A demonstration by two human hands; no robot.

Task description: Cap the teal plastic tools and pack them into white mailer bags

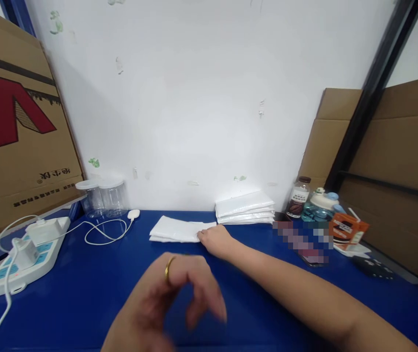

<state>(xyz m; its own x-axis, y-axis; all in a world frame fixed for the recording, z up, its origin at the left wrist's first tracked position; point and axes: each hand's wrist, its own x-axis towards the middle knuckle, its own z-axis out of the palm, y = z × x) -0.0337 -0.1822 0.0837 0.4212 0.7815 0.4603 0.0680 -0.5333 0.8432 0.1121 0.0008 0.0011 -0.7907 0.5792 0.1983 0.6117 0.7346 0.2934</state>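
My right hand [216,240] reaches across from the right, its fingers closed on the right end of a folded white plastic sheet [175,230]. That sheet lies flat on the blue tabletop, and its right corner is partly hidden by the fingers. Nearer the camera, my left hand [179,293] hangs over the table with a gold ring on one finger. Its fingers are bent but apart, blurred by motion, with nothing between them. Behind my right hand, against the wall, rests a stack of similar folded white sheets [245,208].
At the left are a power strip [43,259] with chargers, a white cable [99,242] and two clear lidded jars [112,198]. A brown bottle [298,198], blue jug [319,205], orange carton [346,230] and black object [373,268] stand right. Cardboard [407,195] flanks the table.
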